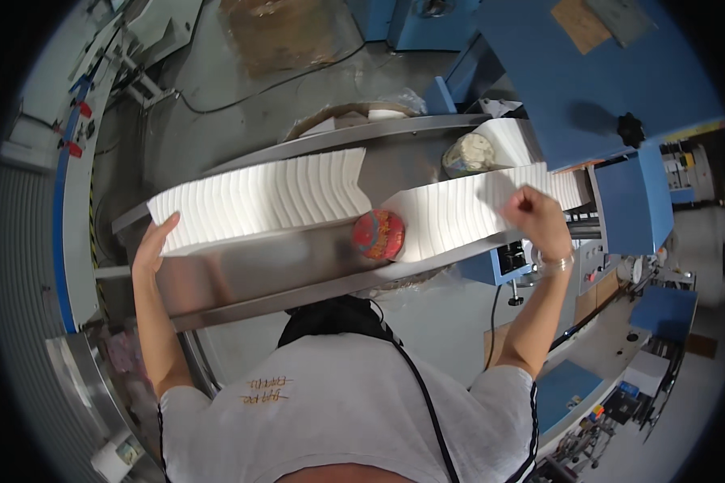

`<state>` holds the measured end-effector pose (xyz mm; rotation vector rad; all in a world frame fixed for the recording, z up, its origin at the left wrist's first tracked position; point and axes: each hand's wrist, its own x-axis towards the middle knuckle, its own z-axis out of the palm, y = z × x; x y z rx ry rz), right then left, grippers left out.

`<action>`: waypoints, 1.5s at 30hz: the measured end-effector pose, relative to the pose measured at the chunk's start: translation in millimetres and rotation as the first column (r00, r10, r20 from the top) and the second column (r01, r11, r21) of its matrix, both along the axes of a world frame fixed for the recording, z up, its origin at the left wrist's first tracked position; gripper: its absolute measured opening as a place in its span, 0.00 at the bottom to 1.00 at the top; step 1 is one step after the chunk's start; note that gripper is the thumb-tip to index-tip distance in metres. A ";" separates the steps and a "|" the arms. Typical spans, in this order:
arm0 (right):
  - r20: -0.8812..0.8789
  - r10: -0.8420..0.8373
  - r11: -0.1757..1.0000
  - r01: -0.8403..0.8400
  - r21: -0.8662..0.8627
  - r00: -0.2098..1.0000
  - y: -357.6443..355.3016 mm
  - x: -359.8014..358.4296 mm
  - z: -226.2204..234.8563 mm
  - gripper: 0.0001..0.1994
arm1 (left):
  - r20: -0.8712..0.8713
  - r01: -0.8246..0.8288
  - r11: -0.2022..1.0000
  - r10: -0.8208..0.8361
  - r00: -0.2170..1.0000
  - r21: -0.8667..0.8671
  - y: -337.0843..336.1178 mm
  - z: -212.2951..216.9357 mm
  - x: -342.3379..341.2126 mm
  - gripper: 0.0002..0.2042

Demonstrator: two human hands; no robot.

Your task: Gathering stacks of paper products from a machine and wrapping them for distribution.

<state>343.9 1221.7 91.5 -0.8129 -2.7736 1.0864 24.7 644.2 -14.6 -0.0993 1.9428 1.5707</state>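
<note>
My left hand (149, 245) grips the left end of a long row of white folded paper (258, 201), its thumb along the near face and its other fingers mostly hidden behind the end. The row lies slanted on a metal trough (250, 278). Farther right lies a second row of white folded paper (451, 211), running toward the blue machine. Above its near side hovers my right hand (540, 221), fingers curled in, with nothing visible in them. A round red container (379, 235) sits against the second row's left end, in the gap between the rows.
A pale crumpled bundle (470, 153) sits at the trough's far side. The blue machine (612, 80) with a black knob (630, 129) borders the right end. Behind the trough, a cable (274, 90) crosses the floor near a plastic-wrapped brown box (282, 36).
</note>
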 end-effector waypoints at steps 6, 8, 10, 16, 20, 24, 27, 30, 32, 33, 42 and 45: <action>0.275 0.070 0.979 -0.014 -0.203 0.959 -19.1 61.9 -21.6 0.11 | 0.001 -0.012 0.998 0.012 1.000 -0.060 13.2 9.3 2.5 0.34; 0.635 -0.009 0.977 0.143 -0.161 0.772 -20.2 67.4 -24.2 0.11 | 0.019 -0.005 0.997 0.006 1.000 -0.071 13.6 9.5 4.3 0.34; 0.565 0.020 1.000 -0.015 -0.013 0.825 -25.0 74.3 -24.7 0.11 | 0.036 -0.001 1.000 0.002 0.999 -0.015 12.8 7.0 2.4 0.36; 0.354 0.025 0.990 -0.071 0.119 0.935 -13.9 89.7 -37.1 0.10 | 0.004 -0.006 1.000 0.006 1.000 -0.008 8.9 9.0 2.5 0.34; 0.003 -0.168 0.954 0.162 0.252 0.986 -27.8 68.5 -35.8 0.06 | 0.007 0.006 0.998 -0.006 1.000 -0.066 10.4 9.1 -0.9 0.37; -0.253 -0.139 0.952 0.199 0.232 0.958 -33.3 55.2 -48.5 0.07 | 0.012 0.035 0.997 -0.034 0.999 -0.069 14.7 10.8 -1.5 0.38; -0.247 -0.055 0.953 0.124 0.276 0.968 -33.5 44.9 -51.3 0.06 | 0.010 0.008 0.995 -0.007 1.000 -0.104 16.9 16.0 3.0 0.38; -0.207 0.012 0.933 0.064 0.353 0.978 -32.8 38.9 -53.7 0.06 | -0.004 0.043 0.995 -0.044 0.999 -0.086 9.6 8.9 -1.3 0.36; -0.131 0.052 0.896 0.012 0.444 0.990 -33.0 35.8 -52.5 0.05 | -0.014 0.045 0.996 -0.046 0.999 -0.081 9.3 7.9 -1.3 0.36; -0.133 0.047 0.896 0.017 0.444 0.990 -33.1 34.7 -52.1 0.05 | -0.019 0.046 0.996 -0.047 0.999 -0.074 10.0 7.5 -1.6 0.36; -0.057 0.053 0.855 -0.016 0.519 0.997 -37.1 48.7 -55.6 0.04 | -0.017 0.053 0.996 -0.055 0.998 -0.070 7.8 6.5 -0.9 0.36; -0.057 0.066 0.960 -0.048 0.277 0.996 -37.1 81.4 -51.6 0.04 | -0.021 0.060 0.996 -0.061 0.998 -0.068 6.2 6.5 -0.4 0.35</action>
